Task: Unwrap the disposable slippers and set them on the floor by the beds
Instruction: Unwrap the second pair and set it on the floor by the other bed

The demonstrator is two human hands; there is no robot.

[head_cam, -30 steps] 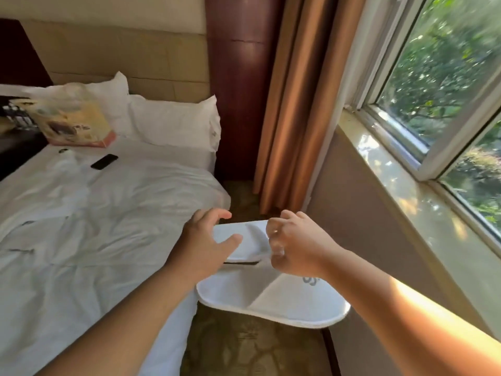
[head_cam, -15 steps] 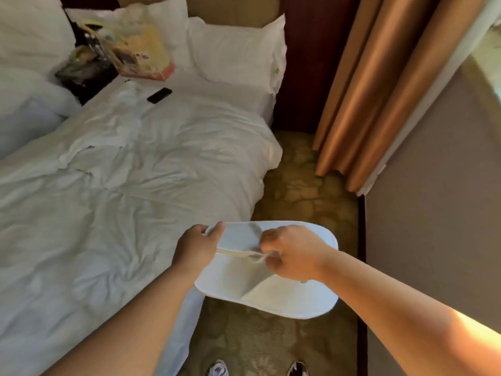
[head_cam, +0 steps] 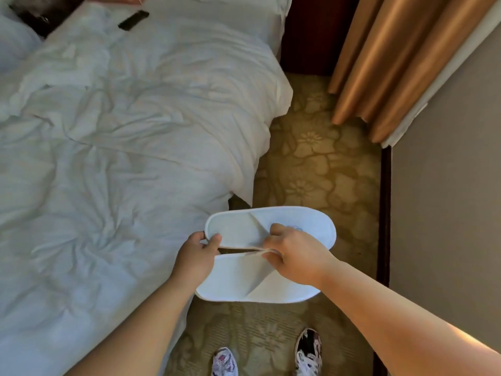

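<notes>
Two white disposable slippers are held side by side in the air over the carpet beside the bed. The far slipper (head_cam: pixel 244 226) lies above the near slipper (head_cam: pixel 233 278), with a narrow dark gap between them. My left hand (head_cam: pixel 196 256) pinches the far slipper's left end at its edge. My right hand (head_cam: pixel 295 256) grips both slippers near their toe straps, fingers curled around a thin band. No wrapper is visible on them.
A bed with a rumpled white duvet (head_cam: pixel 122 145) fills the left. A black phone (head_cam: pixel 133 20) lies near its head. Patterned carpet (head_cam: pixel 311 164) runs between bed and beige wall (head_cam: pixel 447 185). Orange curtains (head_cam: pixel 385 63) hang at upper right. My shoes (head_cam: pixel 307 351) show below.
My view has tilted down from window and pillows to the floor and my feet. The slippers stay in both hands and now part slightly, a gap showing between them.
</notes>
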